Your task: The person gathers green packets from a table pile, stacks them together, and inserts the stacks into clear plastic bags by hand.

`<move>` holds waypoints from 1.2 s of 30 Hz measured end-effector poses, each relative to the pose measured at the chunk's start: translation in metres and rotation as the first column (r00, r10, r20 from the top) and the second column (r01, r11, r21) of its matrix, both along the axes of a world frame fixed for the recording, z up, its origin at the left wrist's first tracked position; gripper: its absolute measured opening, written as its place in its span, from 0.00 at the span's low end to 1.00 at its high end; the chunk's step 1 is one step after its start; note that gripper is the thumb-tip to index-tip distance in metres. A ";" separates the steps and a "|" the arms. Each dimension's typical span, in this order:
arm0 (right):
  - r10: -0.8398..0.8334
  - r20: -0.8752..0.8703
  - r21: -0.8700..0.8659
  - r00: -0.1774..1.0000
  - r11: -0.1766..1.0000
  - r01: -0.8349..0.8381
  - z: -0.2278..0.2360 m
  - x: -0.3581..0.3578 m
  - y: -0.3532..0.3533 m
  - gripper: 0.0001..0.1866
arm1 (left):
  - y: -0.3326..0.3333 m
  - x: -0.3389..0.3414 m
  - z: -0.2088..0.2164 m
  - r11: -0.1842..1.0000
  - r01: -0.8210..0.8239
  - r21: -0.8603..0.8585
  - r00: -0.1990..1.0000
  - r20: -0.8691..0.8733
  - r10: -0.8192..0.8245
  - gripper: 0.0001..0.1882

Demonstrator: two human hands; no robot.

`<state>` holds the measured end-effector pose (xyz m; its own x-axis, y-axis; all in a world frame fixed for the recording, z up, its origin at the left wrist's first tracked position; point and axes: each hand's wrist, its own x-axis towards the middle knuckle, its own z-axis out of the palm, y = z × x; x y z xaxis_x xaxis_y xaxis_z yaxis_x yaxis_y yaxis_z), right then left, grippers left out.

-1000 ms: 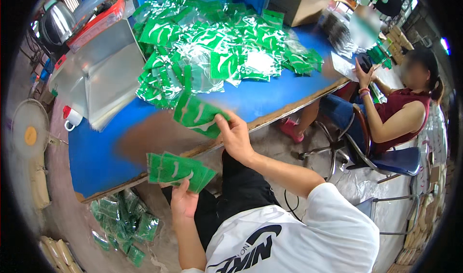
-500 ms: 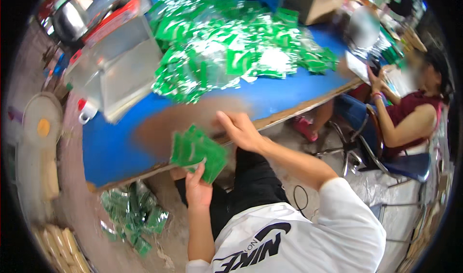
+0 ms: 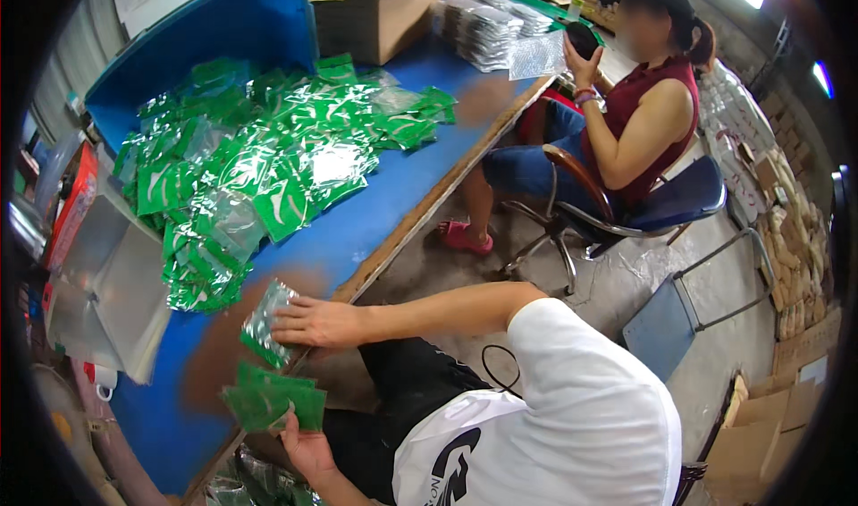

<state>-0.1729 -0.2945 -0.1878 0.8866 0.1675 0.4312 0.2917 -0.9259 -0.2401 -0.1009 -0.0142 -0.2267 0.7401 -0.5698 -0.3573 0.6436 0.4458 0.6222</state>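
Observation:
My left hand (image 3: 307, 451), low in the view, is closed on a small fan of flat green packets (image 3: 268, 405), its thumb lying on top of them. Just beyond, at the table's near edge, my right hand (image 3: 315, 322) has its fingers over a shiny green-and-clear plastic packet (image 3: 264, 324). Its thumb is hidden from view. The two hands are close together, with the right one's packet just above the fan. A large loose pile of similar green packets (image 3: 286, 206) covers the blue table (image 3: 357, 202) farther off.
A blue panel (image 3: 206, 28) and an open cardboard box (image 3: 371, 19) stand behind the pile. A translucent plastic bin (image 3: 116, 282) is at the left. To the right, another person (image 3: 643, 113) sits on a chair (image 3: 661, 206) holding a dark round object. More packets (image 3: 255, 484) lie below the table edge.
The view has swung to the right. My right hand, empty before, now has a shiny packet under its fingers near the left hand. The left hand still holds its green packets.

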 end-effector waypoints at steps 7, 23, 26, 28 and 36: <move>-0.138 0.137 0.664 0.981 0.747 0.013 0.014 -0.001 0.027 0.16 | 0.008 0.004 0.013 0.999 0.043 0.007 0.991 0.125 -0.044 0.22; -0.572 0.082 -0.084 0.816 0.812 0.577 0.007 0.039 -0.049 0.39 | -0.024 -0.035 0.044 0.999 0.020 0.030 0.991 0.135 -0.024 0.30; -0.439 -0.040 -0.054 0.898 0.898 0.437 0.033 0.002 -0.004 0.34 | -0.019 -0.032 0.045 0.999 -0.034 0.041 0.999 0.022 0.033 0.29; -0.329 -0.114 -0.004 0.937 0.944 0.331 0.031 -0.017 0.002 0.30 | -0.020 -0.028 0.044 0.999 0.019 0.046 1.000 -0.021 -0.018 0.27; -0.128 0.426 0.283 0.896 0.959 0.003 0.053 -0.022 0.011 0.21 | -0.030 -0.022 0.065 0.987 0.051 -0.151 0.976 -0.204 -0.081 0.24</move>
<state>-0.1953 -0.2830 -0.1344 0.6030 -0.0620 0.7953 0.3653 -0.8649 -0.3444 -0.1229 -0.0444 -0.1614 0.6166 -0.6715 -0.4109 0.7835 0.4729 0.4030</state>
